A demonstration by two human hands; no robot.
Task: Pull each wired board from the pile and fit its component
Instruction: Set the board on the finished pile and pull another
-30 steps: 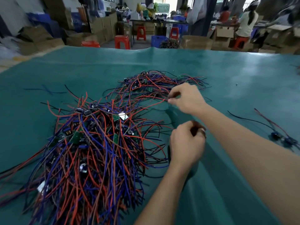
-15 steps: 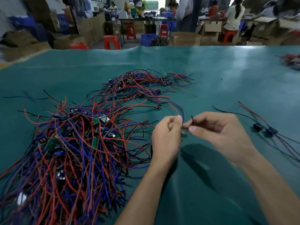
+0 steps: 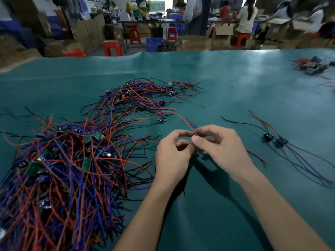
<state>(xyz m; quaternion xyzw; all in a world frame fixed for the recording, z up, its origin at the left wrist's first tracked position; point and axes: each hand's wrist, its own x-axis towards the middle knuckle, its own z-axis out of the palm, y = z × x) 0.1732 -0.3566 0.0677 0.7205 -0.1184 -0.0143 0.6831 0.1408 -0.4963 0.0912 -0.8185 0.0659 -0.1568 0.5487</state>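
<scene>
The head view shows both hands close together over the green counter [image 3: 226, 87], just right of the big pile [image 3: 72, 160] of red, blue and black wires with small green boards in it. The left hand [image 3: 172, 153] has its fingers curled, and the right hand [image 3: 217, 144] pinches the end of a red wire [image 3: 179, 115] between thumb and finger. That wire runs up and left toward a small blue part [image 3: 161, 120] at the near edge of the far bunch. I cannot tell what the left hand holds; it is too small or hidden.

To do this step well, I think the person should pull slowly so the wire slips out and does not drag the others. Keep the pinch tight and the hands low. Two finished boards [image 3: 274, 139] lie well apart to the right.
</scene>
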